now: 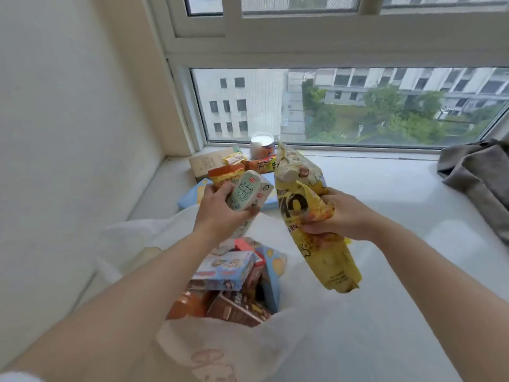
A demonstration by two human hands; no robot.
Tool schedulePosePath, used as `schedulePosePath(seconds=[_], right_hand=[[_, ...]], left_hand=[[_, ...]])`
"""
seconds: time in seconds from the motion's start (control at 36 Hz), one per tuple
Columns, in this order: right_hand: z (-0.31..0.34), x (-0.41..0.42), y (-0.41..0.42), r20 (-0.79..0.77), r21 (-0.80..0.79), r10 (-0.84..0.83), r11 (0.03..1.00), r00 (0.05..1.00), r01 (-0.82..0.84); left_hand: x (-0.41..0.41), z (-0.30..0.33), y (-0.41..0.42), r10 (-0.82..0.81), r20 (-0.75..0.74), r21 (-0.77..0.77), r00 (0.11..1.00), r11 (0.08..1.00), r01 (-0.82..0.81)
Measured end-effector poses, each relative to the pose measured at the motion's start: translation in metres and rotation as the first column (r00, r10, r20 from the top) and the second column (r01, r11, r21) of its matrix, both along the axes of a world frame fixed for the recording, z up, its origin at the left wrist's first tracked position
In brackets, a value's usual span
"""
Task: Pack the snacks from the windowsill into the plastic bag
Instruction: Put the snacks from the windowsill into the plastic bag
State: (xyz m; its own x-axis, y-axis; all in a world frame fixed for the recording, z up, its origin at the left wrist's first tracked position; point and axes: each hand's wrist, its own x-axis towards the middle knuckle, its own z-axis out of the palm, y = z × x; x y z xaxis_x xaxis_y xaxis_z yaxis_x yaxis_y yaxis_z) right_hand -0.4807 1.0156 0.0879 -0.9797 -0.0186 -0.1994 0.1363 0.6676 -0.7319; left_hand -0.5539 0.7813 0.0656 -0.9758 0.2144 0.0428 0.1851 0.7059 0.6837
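Above the open plastic bag (289,340), the left hand (217,213) grips a pale green carton (249,193) and an orange packet (224,175); the right hand (341,216) clutches a yellow snack bag (325,260) mid-length; more snacks (231,161) lie beyond both hands on the windowsill (385,188).

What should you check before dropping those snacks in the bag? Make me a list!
1. Left hand grips the green carton and an orange packet: ok.
2. Right hand grips the yellow bag: ok.
3. Plastic bag mouth open below: ok.
4. Room left inside among the boxes: cannot tell.
5. Windowsill emptied: not ok, packets and a cup remain.
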Motion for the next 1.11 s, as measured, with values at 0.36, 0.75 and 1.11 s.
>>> schedulePosePath(seconds=[0.36, 0.75, 1.11], right_hand=[[0.015, 0.036, -0.097, 0.316, -0.212, 0.310, 0.944, 0.897, -0.252], [0.031, 0.043, -0.126, 0.600, -0.022, 0.232, 0.961, 0.766, -0.274], [0.018, 0.051, -0.141, 0.500, 0.319, 0.186, 0.868, 0.846, -0.380]], left_hand=[[0.017, -0.017, -0.127, -0.246, 0.099, -0.400, 0.964, 0.878, 0.264], [-0.008, -0.049, -0.129, -0.321, 0.393, -0.561, 0.862, 0.659, 0.501], [-0.029, -0.064, -0.102, -0.482, -0.427, -0.559, 0.765, 0.806, 0.196]])
